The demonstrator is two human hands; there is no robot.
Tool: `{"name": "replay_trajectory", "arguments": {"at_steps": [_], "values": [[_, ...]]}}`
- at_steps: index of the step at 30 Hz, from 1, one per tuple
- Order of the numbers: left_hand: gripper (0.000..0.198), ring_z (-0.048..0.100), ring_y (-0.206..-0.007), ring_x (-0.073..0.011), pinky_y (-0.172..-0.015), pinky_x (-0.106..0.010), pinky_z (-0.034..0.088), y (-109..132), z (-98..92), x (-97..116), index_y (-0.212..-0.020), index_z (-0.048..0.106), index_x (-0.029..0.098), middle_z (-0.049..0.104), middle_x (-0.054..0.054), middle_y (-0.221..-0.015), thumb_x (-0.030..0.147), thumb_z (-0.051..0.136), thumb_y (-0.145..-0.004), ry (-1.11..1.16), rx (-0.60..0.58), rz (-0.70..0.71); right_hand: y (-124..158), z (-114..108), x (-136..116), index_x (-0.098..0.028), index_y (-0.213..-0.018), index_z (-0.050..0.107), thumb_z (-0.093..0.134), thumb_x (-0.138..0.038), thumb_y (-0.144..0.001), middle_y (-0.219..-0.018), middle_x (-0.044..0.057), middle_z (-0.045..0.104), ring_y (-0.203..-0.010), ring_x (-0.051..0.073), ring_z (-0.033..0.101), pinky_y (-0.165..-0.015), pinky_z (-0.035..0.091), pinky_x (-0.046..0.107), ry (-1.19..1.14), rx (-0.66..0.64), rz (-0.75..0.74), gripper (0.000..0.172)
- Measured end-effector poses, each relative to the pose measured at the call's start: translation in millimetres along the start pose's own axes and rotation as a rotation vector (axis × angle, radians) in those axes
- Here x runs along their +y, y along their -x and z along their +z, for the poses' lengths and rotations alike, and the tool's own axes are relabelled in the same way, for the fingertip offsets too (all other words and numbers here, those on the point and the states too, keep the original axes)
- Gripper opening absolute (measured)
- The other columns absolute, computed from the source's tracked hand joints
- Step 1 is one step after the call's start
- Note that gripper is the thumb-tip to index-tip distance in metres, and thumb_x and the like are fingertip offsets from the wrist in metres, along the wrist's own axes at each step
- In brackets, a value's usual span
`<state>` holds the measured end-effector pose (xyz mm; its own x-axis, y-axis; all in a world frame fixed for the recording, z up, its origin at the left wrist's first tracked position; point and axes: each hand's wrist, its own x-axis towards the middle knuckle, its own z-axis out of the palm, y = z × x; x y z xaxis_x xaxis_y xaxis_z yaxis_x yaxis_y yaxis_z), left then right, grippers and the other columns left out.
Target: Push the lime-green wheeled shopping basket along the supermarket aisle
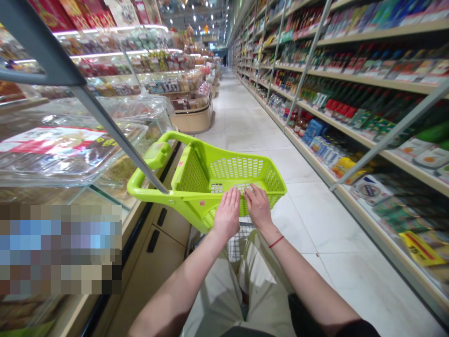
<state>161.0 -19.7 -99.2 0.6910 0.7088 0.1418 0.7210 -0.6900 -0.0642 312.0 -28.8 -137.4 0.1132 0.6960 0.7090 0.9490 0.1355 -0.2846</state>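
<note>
A lime-green shopping cart (224, 161) with perforated basket walls stands sideways in front of me, its handle to the left. My left hand (227, 213) rests on the near rim, fingers stretched out side by side. Right beside it, my right hand (257, 206) has its fingers bent over the same rim. No goods show inside the part of the basket I can see. Below, a wire lower rack (235, 243) appears between the cart and my legs. A thin red bracelet (276, 241) circles my right wrist.
Close on the left is a display counter with clear-lidded trays (63, 150) and drawer fronts (167, 245). Tall shelves of bottles and packets (351, 110) line the right side. A pale tiled aisle (242, 103) runs ahead between them. A grey slanted pole (119, 135) crosses the left foreground.
</note>
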Motion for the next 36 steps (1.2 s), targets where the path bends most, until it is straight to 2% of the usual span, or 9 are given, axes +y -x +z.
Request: {"name": "replay_trajectory", "arguments": {"at_steps": [3, 7, 12, 15, 19, 23, 26, 31, 36], "values": [[0.09, 0.005, -0.153, -0.0305, -0.125, -0.046, 0.009, 0, -0.8, 0, -0.151, 0.02, -0.005, 0.014, -0.023, -0.163, 0.014, 0.05, -0.068, 0.001, 0.008, 0.004, 5, 4, -5, -0.015, -0.127, 0.063, 0.046, -0.016, -0.096, -0.137, 0.018, 0.056, -0.131, 0.029, 0.047, -0.109, 0.042, 0.051, 0.014, -0.053, -0.065, 0.036], [0.091, 0.007, -0.153, -0.0312, -0.125, -0.046, 0.01, 0, -3.1, 0, -0.15, 0.02, -0.006, 0.015, -0.024, -0.162, 0.015, 0.051, -0.068, 0.011, -0.002, 0.003, 16, 2, 18, -0.015, -0.134, 0.058, 0.034, -0.003, -0.093, -0.143, 0.019, 0.051, -0.141, 0.026, 0.036, -0.112, 0.041, 0.049, -0.001, -0.088, -0.095, 0.049], [0.093, 0.008, -0.153, -0.0293, -0.125, -0.048, 0.012, 0, -4.9, -1, -0.152, 0.016, -0.004, 0.016, -0.023, -0.163, 0.014, 0.049, -0.067, 0.031, -0.003, 0.004, 24, -7, 62, -0.016, -0.135, 0.057, 0.035, -0.001, -0.091, -0.144, 0.018, 0.051, -0.144, 0.026, 0.033, -0.112, 0.041, 0.051, 0.001, -0.07, 0.011, 0.052], [0.095, 0.008, -0.153, -0.0294, -0.125, -0.047, 0.011, 0, -3.2, -1, -0.152, 0.015, -0.003, 0.016, -0.022, -0.163, 0.015, 0.05, -0.066, 0.035, -0.002, 0.001, 25, -7, 73, -0.017, -0.134, 0.057, 0.033, -0.001, -0.09, -0.143, 0.017, 0.052, -0.144, 0.026, 0.033, -0.112, 0.041, 0.053, 0.013, -0.039, 0.094, 0.053], [0.098, 0.006, -0.153, -0.0292, -0.125, -0.048, 0.012, 0, 0.7, -2, -0.153, 0.014, -0.002, 0.016, -0.021, -0.163, 0.016, 0.05, -0.064, 0.04, 0.027, 0.004, 23, -1, 55, -0.017, -0.136, 0.055, 0.033, -0.001, -0.088, -0.144, 0.017, 0.051, -0.145, 0.026, 0.032, -0.112, 0.041, 0.054, 0.027, -0.004, 0.147, 0.055], [0.097, 0.005, -0.153, -0.0302, -0.125, -0.047, 0.011, 1, 1.3, -2, -0.152, 0.015, -0.005, 0.013, -0.023, -0.163, 0.018, 0.052, -0.065, 0.031, 0.02, 0.008, 18, 2, 25, -0.016, -0.141, 0.049, 0.039, -0.001, -0.087, -0.148, 0.018, 0.047, -0.147, 0.028, 0.028, -0.113, 0.039, 0.055, -0.005, -0.092, 0.055, 0.058], [0.096, 0.007, -0.153, -0.0303, -0.125, -0.048, 0.012, 0, -0.9, -1, -0.152, 0.016, -0.005, 0.014, -0.023, -0.163, 0.017, 0.052, -0.065, 0.033, 0.013, 0.005, 17, -2, 22, -0.019, -0.143, 0.047, 0.037, 0.002, -0.086, -0.148, 0.017, 0.047, -0.147, 0.025, 0.029, -0.113, 0.04, 0.053, -0.018, -0.132, 0.006, 0.062], [0.091, 0.008, -0.153, -0.03, -0.125, -0.045, 0.01, 1, -2.0, -1, -0.151, 0.019, -0.005, 0.016, -0.023, -0.163, 0.015, 0.051, -0.068, 0.031, 0.008, 0.002, 22, -11, 48, -0.018, -0.141, 0.05, 0.033, 0.004, -0.086, -0.147, 0.016, 0.049, -0.147, 0.024, 0.03, -0.113, 0.041, 0.05, 0.022, -0.134, 0.016, 0.061], [0.094, 0.01, -0.153, -0.0299, -0.125, -0.047, 0.012, 1, 0.3, -3, -0.151, 0.016, -0.004, 0.018, -0.023, -0.162, 0.016, 0.051, -0.066, 0.03, 0.019, 0.007, 28, -17, 86, -0.016, -0.135, 0.057, 0.032, 0.003, -0.086, -0.142, 0.016, 0.054, -0.143, 0.024, 0.036, -0.111, 0.043, 0.049, 0.06, -0.063, 0.11, 0.058]]}}
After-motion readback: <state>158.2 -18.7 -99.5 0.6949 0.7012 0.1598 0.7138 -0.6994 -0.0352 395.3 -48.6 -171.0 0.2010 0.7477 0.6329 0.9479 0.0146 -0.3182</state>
